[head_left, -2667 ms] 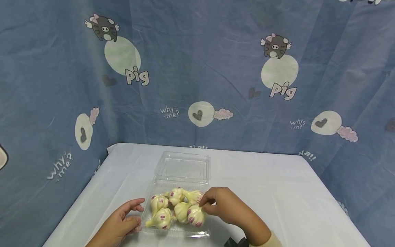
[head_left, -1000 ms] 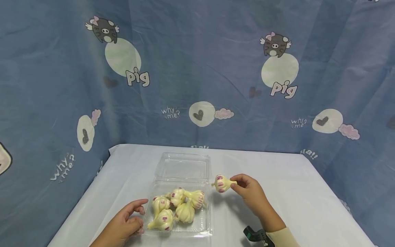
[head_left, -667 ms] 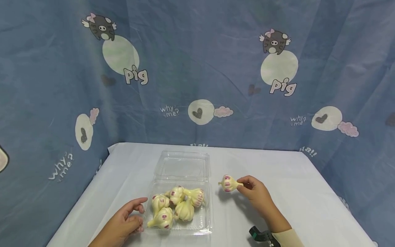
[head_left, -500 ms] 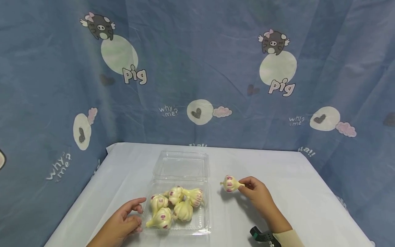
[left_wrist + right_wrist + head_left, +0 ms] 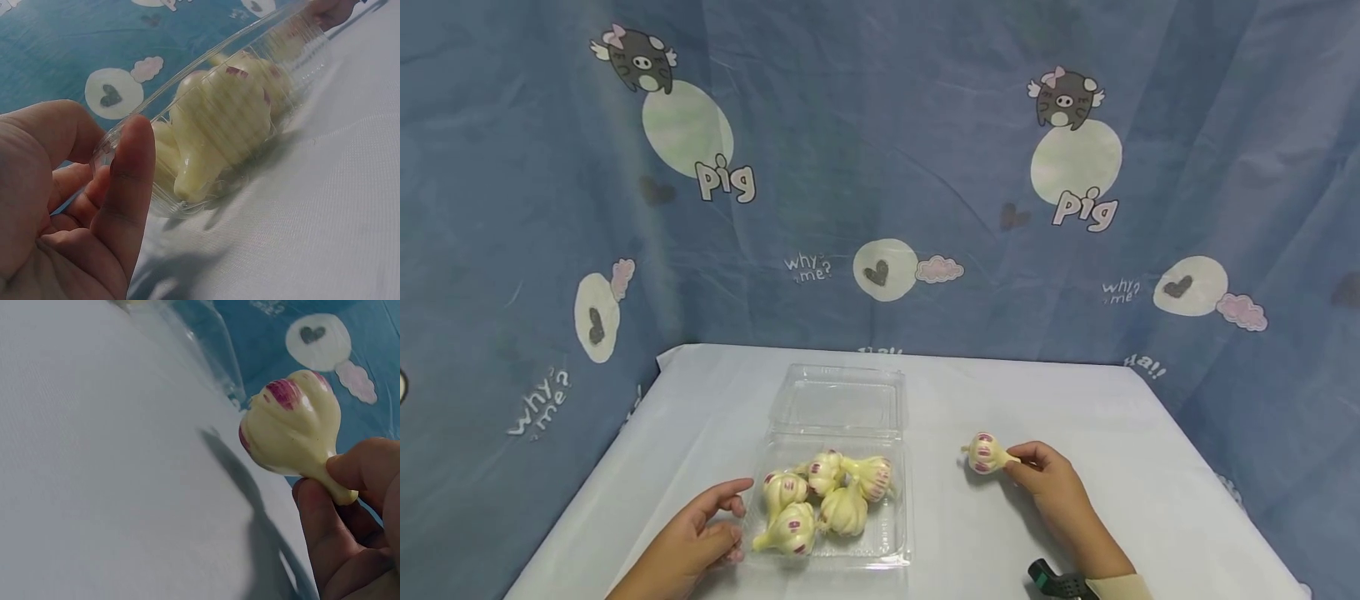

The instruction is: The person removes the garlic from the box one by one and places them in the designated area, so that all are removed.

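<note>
My right hand (image 5: pixel 1052 483) pinches a garlic bulb (image 5: pixel 982 454) by its stem, right of the clear plastic container (image 5: pixel 891 533). In the right wrist view the garlic bulb (image 5: pixel 294 425) is pale with purple patches, its stem between thumb and fingertips, and its shadow falls apart from it on the cloth. Several more garlic bulbs (image 5: pixel 844 510) lie in the container's base, whose lid (image 5: pixel 842 404) is folded back. At the container's left edge my left hand (image 5: pixel 688 533) holds the rim; in the left wrist view the thumb (image 5: pixel 128 187) overlaps the container's corner, with curled fingers behind.
A white cloth (image 5: pixel 1112 467) covers the table. Behind and at the sides hangs a blue curtain (image 5: pixel 970 150) printed with pigs, hearts and clouds. A dark strapped device (image 5: pixel 1056 581) is on the right wrist, near a beige sleeve (image 5: pixel 1118 587).
My right hand has lifted one garlic bulb from the container, carried it right over the cloth, and lowered it somewhat lately. The left hand has stayed at the container's left edge.
</note>
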Tool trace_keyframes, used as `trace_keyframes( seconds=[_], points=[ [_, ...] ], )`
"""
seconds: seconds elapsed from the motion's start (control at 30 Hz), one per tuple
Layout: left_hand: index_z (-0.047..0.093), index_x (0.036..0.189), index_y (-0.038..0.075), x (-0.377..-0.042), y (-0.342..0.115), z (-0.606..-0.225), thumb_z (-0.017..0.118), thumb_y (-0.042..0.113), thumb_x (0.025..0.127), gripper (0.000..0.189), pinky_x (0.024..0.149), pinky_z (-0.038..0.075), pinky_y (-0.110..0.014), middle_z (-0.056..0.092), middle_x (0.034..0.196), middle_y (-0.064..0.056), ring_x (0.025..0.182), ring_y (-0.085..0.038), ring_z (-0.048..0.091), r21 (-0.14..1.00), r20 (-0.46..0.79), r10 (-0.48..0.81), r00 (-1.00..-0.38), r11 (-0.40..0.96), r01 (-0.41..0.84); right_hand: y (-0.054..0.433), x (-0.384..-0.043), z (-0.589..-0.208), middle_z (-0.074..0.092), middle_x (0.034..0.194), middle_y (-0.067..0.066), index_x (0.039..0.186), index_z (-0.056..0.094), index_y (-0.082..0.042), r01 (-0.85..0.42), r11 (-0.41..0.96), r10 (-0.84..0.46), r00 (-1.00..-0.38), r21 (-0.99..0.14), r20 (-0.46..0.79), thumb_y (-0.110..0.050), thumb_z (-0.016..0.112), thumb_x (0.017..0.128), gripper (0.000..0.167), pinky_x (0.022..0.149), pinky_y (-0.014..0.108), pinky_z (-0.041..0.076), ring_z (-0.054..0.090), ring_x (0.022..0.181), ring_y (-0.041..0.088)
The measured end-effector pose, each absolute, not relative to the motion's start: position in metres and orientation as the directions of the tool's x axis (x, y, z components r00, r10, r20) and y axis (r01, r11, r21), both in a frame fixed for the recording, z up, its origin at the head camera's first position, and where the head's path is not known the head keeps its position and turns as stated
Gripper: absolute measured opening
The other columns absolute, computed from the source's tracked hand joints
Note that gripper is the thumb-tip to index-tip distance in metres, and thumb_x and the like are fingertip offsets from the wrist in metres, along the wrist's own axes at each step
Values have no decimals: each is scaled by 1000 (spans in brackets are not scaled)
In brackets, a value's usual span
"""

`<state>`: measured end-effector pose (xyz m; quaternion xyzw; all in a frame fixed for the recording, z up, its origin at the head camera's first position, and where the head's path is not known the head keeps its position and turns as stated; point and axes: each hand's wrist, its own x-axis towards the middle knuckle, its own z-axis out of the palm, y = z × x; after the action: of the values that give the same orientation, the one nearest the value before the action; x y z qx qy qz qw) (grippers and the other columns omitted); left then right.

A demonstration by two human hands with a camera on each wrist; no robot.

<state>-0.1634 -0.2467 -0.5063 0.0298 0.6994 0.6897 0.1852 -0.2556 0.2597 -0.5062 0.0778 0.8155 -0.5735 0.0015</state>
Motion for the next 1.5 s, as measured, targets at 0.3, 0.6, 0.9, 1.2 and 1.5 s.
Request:
trace_keyframes(
  seconds=[0.3, 0.6, 0.9, 1.2, 1.5],
  points=[
    [22, 164, 2, -165, -239, -505, 57, 2, 100, 73, 77, 59, -34, 35, 125, -11, 83, -16, 58, 976, -213, 237, -948, 19, -215, 269, -258, -502, 63, 117, 8, 118, 69, 1, 133, 313, 135, -986, -940, -94, -11, 76, 95, 27, 79, 20, 55, 60, 97, 10],
    [17, 164, -1, -160, -244, -503, 56, 2, 101, 74, 76, 57, -33, 34, 122, -10, 75, -10, 51, 973, -226, 274, -935, 27, -227, 272, -255, -515, 60, 127, 15, 121, 66, 5, 160, 293, 145, -982, -943, -121, -7, 73, 96, 29, 84, 20, 57, 61, 104, 13],
    [20, 164, 1, -160, -243, -500, 56, 4, 101, 73, 73, 56, -34, 36, 123, -11, 79, -14, 55, 975, -224, 261, -939, 55, -217, 276, -256, -516, 60, 130, 16, 122, 65, 2, 188, 352, 156, -978, -917, -140, -7, 71, 97, 27, 85, 20, 58, 62, 111, 18],
    [16, 164, -2, -160, -246, -503, 55, 3, 101, 74, 70, 52, -32, 35, 122, -11, 73, -11, 50, 977, -213, 294, -932, 41, -211, 272, -255, -511, 61, 130, 17, 122, 64, 3, 175, 359, 151, -980, -917, -128, -6, 69, 98, 26, 82, 20, 57, 63, 107, 17],
    [15, 164, -2, -163, -247, -503, 56, 7, 103, 74, 72, 54, -33, 34, 126, -14, 75, -12, 54, 977, -213, 310, -927, 70, -201, 273, -253, -512, 63, 132, 17, 123, 65, 1, 157, 382, 162, -982, -911, -101, -9, 71, 98, 28, 82, 19, 57, 63, 111, 17]
  ],
)
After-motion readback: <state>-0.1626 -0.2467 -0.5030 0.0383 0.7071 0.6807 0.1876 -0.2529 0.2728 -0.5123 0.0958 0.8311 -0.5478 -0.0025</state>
